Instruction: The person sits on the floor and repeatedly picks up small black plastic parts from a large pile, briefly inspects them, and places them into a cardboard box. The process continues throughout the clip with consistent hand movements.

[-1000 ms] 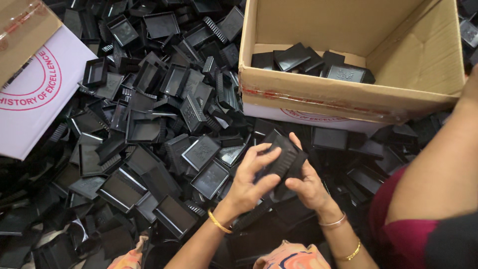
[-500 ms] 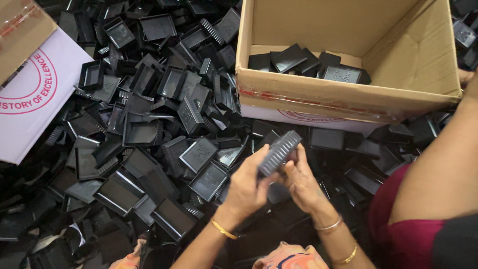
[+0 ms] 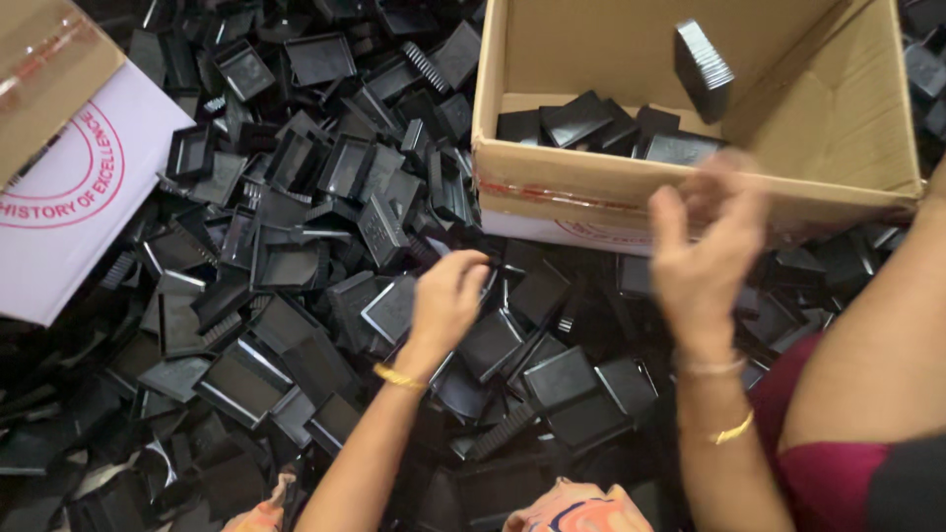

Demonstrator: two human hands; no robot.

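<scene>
**A black part in the air over the box**

A ribbed black plastic piece hung in mid-air inside the open cardboard box, tilted on edge against the box's tan inner wall and touching nothing. Below it, on the box floor, lay a small cluster of boxed pieces of the same kind — flat, dark, matte, some lying at angles over one another.

Just in front of the box's near wall, the right hand was raised with its fingers spread and loose, blurred, holding nothing. The left hand sat lower and to the left of the box's near corner, fingers curled down over the heap of black pieces; whether it had closed on one of them could not be told, since the fingertips were hidden among the parts. Each wrist carried a thin gold bangle.

The heap spread from the box's left side and front across the whole floor — shallow rectangular trays with raised rims, some with comb-like ribbed edges, faintly glossy where the light caught them. It pressed up against the box's front wall, which bore a strip of clear tape and red print.

Far left of the box lay a white carton with a red circular print. Right of the box, another person's bare arm crossed above a maroon garment.
</scene>
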